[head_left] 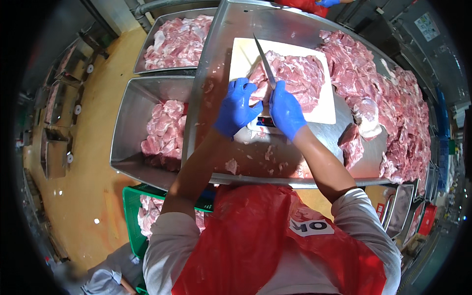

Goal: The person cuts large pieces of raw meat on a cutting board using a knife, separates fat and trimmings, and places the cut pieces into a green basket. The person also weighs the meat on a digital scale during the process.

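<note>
A large slab of raw pink meat [302, 81] lies spread on a white cutting board [327, 110] on the metal table. My right hand [286, 110], in a blue glove, is closed round the handle of a long narrow knife [266, 62]. The blade points up and to the left, across the left part of the meat. My left hand [236, 109], also gloved in blue, has its fingers curled at the meat's near left edge, gripping it between thumb and fingers. Between my wrists shows a white digital scale [265, 123], partly under the board.
A big heap of raw meat [393, 108] covers the table's right side. Left of the table stand metal bins [125, 123] holding meat, and a green crate [129, 209] with more below. Meat scraps [231, 166] lie along the near edge. Another person's gloved hand [327, 2] shows beyond the table.
</note>
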`<state>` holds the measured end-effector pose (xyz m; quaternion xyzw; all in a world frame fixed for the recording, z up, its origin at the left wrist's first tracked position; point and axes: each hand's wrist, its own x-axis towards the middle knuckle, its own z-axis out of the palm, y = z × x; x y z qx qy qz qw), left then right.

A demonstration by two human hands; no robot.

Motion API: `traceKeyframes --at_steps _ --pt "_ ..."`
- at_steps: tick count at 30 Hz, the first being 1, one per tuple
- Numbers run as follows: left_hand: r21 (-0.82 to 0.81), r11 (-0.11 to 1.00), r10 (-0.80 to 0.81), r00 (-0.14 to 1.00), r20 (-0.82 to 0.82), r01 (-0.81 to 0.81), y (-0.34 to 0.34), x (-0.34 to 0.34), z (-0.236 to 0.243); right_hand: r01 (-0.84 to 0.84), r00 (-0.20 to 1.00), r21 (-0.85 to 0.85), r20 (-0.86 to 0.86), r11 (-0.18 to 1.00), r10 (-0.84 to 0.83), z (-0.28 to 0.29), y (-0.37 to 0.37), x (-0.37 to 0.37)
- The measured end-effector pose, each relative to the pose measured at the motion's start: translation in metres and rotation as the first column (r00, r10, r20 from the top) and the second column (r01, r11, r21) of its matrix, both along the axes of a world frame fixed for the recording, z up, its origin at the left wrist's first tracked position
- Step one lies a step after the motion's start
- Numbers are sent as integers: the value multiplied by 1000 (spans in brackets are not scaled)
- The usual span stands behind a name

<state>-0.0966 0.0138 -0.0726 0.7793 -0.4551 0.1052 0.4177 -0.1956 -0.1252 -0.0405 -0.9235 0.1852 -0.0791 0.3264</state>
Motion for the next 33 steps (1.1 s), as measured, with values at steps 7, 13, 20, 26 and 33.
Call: traceKeyframes --at_steps 7,13,20,26,33 --pt "-83 996 -24 990 -140 12 -6 16 -13 -118 947 -221 -320 968 42 -2 6 -31" --pt "-153 988 -46 984 -170 20 -10 19 -19 -231 929 -250 -343 940 137 2 -1 -10" --pt "-111 992 45 984 -173 -65 -4 21 -17 -222 900 -262 -426 939 94 13 9 30" --pt "-217 975 -116 929 -351 40 -2 54 -37 -240 781 -329 -625 913 -19 5 16 -113" --pt "-198 930 -366 847 -385 311 30 78 -23 -3 962 -144 -272 990 -36 57 47 -92"
